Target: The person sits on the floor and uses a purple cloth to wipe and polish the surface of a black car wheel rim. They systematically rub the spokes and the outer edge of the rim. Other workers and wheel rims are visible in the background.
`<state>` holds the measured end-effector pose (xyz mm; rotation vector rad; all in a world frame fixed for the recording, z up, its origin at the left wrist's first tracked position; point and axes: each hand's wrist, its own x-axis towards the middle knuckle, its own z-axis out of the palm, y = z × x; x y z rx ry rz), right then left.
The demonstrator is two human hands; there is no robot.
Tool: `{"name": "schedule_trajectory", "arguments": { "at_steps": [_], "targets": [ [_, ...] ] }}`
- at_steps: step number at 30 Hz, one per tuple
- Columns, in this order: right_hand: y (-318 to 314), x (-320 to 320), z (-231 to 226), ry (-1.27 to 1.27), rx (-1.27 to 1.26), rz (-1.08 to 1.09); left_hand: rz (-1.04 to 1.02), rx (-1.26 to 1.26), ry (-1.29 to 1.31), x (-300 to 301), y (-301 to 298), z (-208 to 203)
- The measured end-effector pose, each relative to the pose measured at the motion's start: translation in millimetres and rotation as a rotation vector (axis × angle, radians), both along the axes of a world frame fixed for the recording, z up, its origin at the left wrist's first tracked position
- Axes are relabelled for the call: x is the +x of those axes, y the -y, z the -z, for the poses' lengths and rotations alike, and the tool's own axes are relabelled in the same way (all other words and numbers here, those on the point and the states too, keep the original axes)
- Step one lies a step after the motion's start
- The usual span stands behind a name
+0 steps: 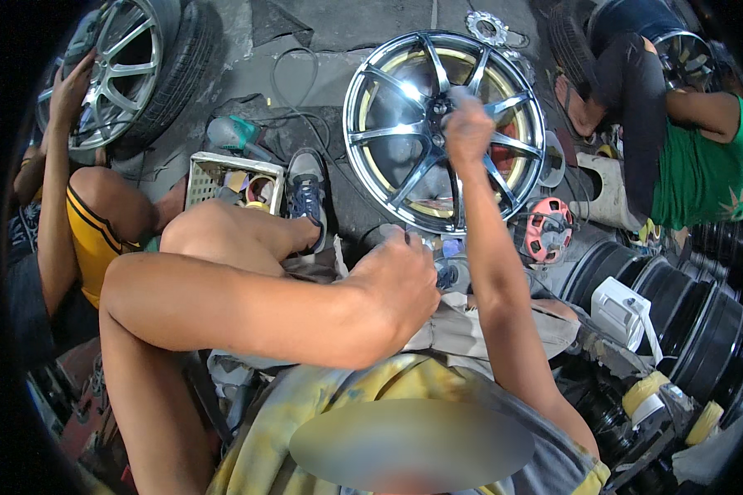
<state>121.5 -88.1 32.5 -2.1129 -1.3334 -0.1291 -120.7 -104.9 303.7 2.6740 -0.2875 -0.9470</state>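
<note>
A shiny chrome alloy wheel rim (392, 132) with several spokes stands in front of me. My right hand (470, 139) is over its hub, smeared by motion. Whether it holds something there cannot be made out. My left hand (398, 276) is closed in front of my lap, at the rim's near edge. Something small and dark pokes up by its fingers, too hidden to name.
Left of my shoe (307, 190) stands a white plastic basket (210, 169) with tape and small items; behind it lies a teal power tool (231, 132). A pink-red slotted object (547, 231) sits right of the rim. Co-workers sit at both sides, one by a tyred wheel (177, 82).
</note>
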Motion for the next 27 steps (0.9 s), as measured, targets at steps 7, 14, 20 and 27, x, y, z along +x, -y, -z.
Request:
{"name": "schedule_trajectory", "arguments": {
  "at_steps": [7,14,20,27],
  "targets": [
    [8.5,-44.4,21.0,-0.134,0.089,-0.111,0.086,0.009,-0.074,0.2,0.3,1.2],
    [4.5,13.4,-10.1,0.019,0.292,-0.070,0.068,0.011,-0.044,-0.2,-1.8,-4.8],
    [21.0,-50.7,10.2,-0.171,0.056,-0.142,0.036,0.010,0.009,12.4,-2.3,11.9],
    [-0.6,44.6,-13.7,0.188,-0.077,-0.476,0.051,-0.002,-0.024,10.1,2.7,3.9]
  ]
}}
